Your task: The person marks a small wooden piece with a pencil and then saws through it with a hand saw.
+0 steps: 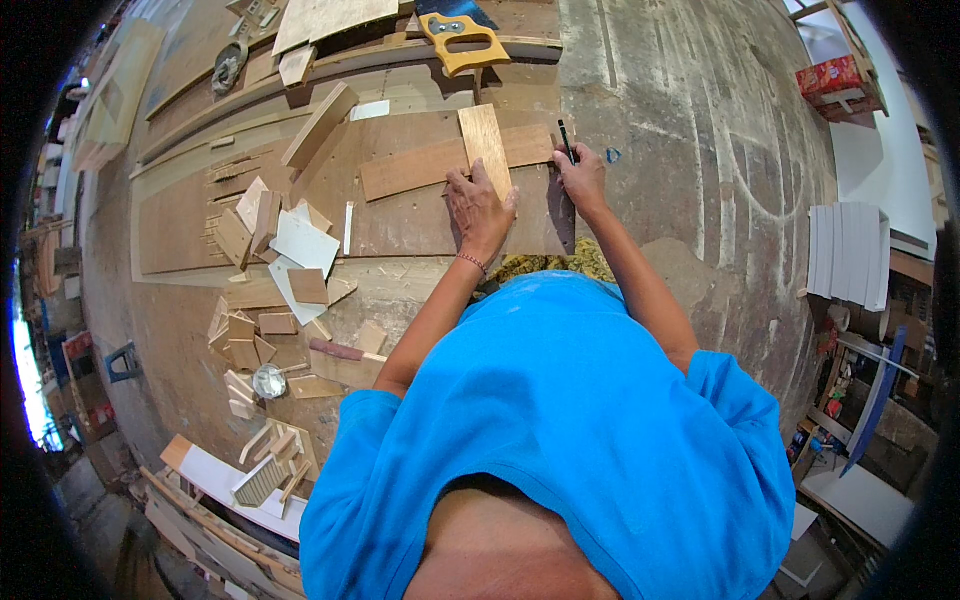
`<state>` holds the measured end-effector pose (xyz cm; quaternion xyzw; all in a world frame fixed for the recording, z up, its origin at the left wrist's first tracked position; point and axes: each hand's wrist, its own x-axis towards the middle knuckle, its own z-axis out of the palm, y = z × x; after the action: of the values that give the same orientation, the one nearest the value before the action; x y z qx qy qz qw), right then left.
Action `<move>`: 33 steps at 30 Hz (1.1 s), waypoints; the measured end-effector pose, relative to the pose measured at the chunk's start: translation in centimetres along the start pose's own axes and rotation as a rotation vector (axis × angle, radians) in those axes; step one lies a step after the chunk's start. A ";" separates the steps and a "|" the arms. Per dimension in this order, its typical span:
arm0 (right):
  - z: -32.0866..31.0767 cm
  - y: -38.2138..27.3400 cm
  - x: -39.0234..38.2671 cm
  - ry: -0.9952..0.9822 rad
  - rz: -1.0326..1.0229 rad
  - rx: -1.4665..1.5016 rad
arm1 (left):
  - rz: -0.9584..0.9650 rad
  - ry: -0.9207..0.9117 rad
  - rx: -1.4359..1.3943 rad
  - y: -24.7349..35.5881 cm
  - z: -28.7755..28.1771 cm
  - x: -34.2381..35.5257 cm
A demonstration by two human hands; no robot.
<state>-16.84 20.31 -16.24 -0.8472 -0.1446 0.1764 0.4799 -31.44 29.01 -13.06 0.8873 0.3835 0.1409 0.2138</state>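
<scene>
My left hand [481, 208] grips a pale short wooden board [478, 134], its fingers curled over it. The board lies at an angle across a longer reddish wooden strip [410, 169], both on a brown plywood sheet [390, 228] in front of me. My right hand [580, 178] holds a dark pencil [565, 140] beside the right end of the strip, its fingers closed round it.
Offcuts [305, 238] and a small can [270, 380] lie to the left. A yellow-handled handsaw [463, 45] and long boards [350, 55] are beyond. Concrete floor [700, 150] stretches right to stacked white panels [848, 255] and a red box [838, 88].
</scene>
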 end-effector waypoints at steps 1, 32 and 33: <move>-0.1 -0.2 -0.1 -0.009 0.006 -0.003 | 0.001 0.000 -0.004 -0.1 0.1 0.0; -0.3 -0.6 -0.3 -0.037 0.016 0.044 | 0.005 -0.010 0.006 -0.1 0.0 0.0; -0.3 -0.6 -0.3 -0.036 0.016 0.041 | 0.007 -0.007 0.006 -0.1 0.0 0.0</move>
<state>-17.00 20.29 -15.50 -0.8351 -0.1428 0.1986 0.4928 -31.53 29.09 -13.07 0.8899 0.3801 0.1371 0.2119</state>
